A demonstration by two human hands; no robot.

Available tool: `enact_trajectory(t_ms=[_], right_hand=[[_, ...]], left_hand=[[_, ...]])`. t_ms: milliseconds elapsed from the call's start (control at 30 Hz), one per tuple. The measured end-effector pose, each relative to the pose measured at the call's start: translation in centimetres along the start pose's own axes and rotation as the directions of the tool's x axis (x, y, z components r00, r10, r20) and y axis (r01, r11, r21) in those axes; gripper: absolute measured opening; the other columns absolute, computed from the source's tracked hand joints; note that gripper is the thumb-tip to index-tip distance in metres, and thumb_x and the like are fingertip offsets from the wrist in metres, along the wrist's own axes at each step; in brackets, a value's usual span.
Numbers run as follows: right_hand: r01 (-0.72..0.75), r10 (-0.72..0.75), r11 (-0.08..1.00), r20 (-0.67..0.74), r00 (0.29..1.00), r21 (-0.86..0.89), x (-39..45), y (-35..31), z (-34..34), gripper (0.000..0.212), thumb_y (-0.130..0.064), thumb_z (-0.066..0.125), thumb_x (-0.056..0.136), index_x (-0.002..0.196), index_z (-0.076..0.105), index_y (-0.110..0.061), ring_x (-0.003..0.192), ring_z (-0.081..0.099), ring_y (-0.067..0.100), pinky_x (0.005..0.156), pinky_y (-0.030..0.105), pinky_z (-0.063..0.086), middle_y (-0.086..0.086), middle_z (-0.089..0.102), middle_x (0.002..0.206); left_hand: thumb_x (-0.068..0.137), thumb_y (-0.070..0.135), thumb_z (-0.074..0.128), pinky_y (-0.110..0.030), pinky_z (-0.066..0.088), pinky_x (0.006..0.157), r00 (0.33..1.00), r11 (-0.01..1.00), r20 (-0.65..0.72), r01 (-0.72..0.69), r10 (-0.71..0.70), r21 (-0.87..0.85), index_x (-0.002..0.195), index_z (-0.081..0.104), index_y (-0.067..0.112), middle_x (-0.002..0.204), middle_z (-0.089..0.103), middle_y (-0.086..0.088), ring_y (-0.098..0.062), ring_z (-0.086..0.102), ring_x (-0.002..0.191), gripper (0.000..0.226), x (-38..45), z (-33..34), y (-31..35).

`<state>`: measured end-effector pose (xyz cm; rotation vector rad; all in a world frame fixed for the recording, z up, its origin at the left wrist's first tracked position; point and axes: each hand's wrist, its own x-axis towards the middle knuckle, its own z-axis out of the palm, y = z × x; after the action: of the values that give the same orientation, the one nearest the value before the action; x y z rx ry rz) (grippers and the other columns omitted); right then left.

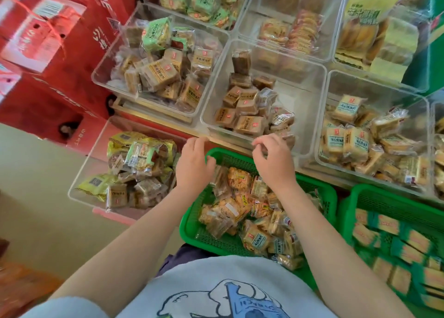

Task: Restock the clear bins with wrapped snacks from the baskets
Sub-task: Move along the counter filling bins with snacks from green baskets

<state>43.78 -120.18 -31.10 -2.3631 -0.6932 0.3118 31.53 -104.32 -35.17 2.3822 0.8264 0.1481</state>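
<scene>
Both hands hovered over the green basket (319, 187) of wrapped snacks (240, 204); left hand (194, 163) and right hand (274, 159) had fingers loosely curled, holding nothing I could see. Packets looked light, crinkly, slippery and probably crumbly, so I'd pinch the sealed edges

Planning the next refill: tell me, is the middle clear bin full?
Partly filled: the middle clear bin has snacks piled on one side only.
</scene>
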Motion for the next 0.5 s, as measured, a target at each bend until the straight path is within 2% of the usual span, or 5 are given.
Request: enact_trajectory(t_ms=[67, 133, 267, 367, 500], right_hand=[[-0.123, 0.112, 0.988, 0.110, 0.988, 0.094, -2.1, 0.1, 0.4, 0.019, -0.011, 0.052, 0.099, 0.099, 0.070, -0.015, 0.066, 0.054, 0.009, 0.061, 0.020, 0.040, -0.001, 0.066, 0.084], [-0.283, 0.254, 0.954, 0.233, 0.939, 0.101, -3.4, 1.0, 1.6, 0.021, -0.014, 0.050, 0.101, 0.099, 0.069, -0.021, 0.059, 0.054, 0.015, 0.053, 0.023, 0.040, -0.002, 0.067, 0.080], [-0.430, 0.387, 0.902, 0.371, 0.844, 0.037, -5.4, 3.4, 4.6, 0.021, -0.017, 0.048, 0.102, 0.099, 0.067, -0.025, 0.064, 0.061, 0.032, 0.057, 0.040, 0.050, -0.003, 0.070, 0.087], [-0.485, 0.420, 0.873, 0.426, 0.801, 0.052, -6.4, 4.2, 5.7, 0.022, -0.018, 0.048, 0.102, 0.095, 0.065, -0.029, 0.060, 0.054, 0.023, 0.056, 0.034, 0.043, 0.000, 0.068, 0.084], [-0.530, 0.447, 0.847, 0.488, 0.750, 0.040, -7.1, 4.8, 6.4, 0.019, -0.019, 0.047, 0.103, 0.101, 0.065, -0.027, 0.066, 0.055, 0.018, 0.059, 0.028, 0.042, 0.002, 0.063, 0.080]], left_hand=[[0.095, 0.025, 0.055, -0.035, 0.052, 0.067, 0.983, 0.990, 0.140, 0.107, -0.119, 0.091, 0.134, 0.050, 0.015, 0.130, 0.051, -0.004, -0.024, 0.059, 0.099, 0.041, -0.8, 1.3, -1.4], [0.096, 0.033, 0.055, -0.037, 0.053, 0.077, 0.954, 0.968, 0.263, 0.084, -0.147, 0.235, 0.134, 0.051, 0.016, 0.134, 0.047, -0.006, -0.024, 0.055, 0.112, 0.042, -1.2, 3.1, -2.1], [0.095, 0.048, 0.057, -0.046, 0.030, 0.115, 0.925, 0.894, 0.303, 0.076, -0.228, 0.442, 0.131, 0.055, 0.014, 0.162, 0.018, -0.016, -0.032, 0.014, 0.150, 0.050, -1.5, 6.6, -2.7], [0.094, 0.059, 0.054, -0.050, 0.019, 0.119, 0.871, 0.842, 0.378, 0.072, -0.314, 0.534, 0.131, 0.054, 0.012, 0.165, -0.008, -0.019, -0.036, -0.007, 0.153, 0.060, -1.4, 8.5, -3.6], [0.094, 0.057, 0.055, -0.051, 0.021, 0.119, 0.866, 0.847, 0.371, 0.104, -0.335, 0.521, 0.143, 0.038, 0.010, 0.165, -0.005, -0.019, -0.035, -0.002, 0.153, 0.071, -1.5, 10.0, -4.0]])
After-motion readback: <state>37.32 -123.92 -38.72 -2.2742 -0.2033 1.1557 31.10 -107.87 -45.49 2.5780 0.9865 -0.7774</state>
